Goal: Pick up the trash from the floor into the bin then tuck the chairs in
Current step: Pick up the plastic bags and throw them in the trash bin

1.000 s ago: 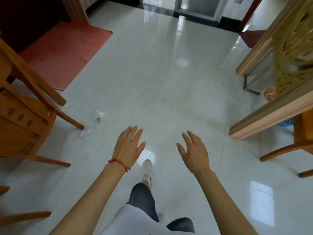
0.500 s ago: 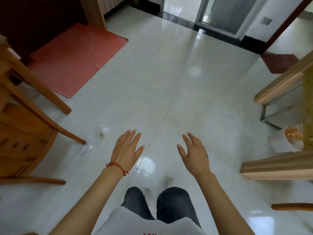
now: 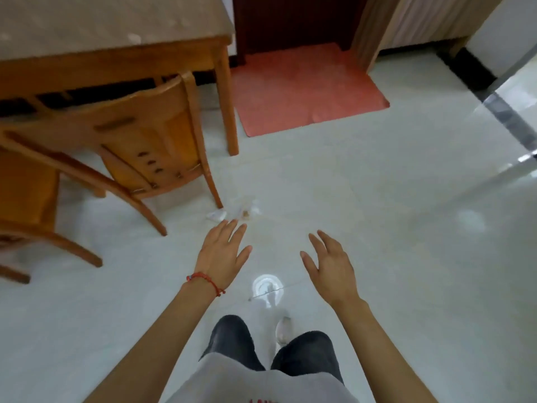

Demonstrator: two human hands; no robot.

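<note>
Clear plastic trash (image 3: pixel 245 212) lies on the pale tiled floor beside a small crumpled white piece (image 3: pixel 216 215), just off the foot of a wooden chair (image 3: pixel 151 141). My left hand (image 3: pixel 222 254), with a red string at the wrist, hovers flat with straight fingers a short way in front of the trash, touching nothing. To the right, my right hand (image 3: pixel 331 267) is spread and empty. The chair stands pulled out from the wooden table (image 3: pixel 116 62). A second chair (image 3: pixel 26 196) shows at the left edge. No bin is in view.
A red mat (image 3: pixel 305 88) lies on the floor in front of a dark doorway at the back. The table's leg (image 3: pixel 228 106) stands just left of the mat. Bare tiles spread out to the right. My legs and one shoe (image 3: pixel 283 330) show below.
The view has swung left, bringing the table and chairs into full sight. The trash now lies just ahead of my left fingertips. Both hands stay flat and empty.
</note>
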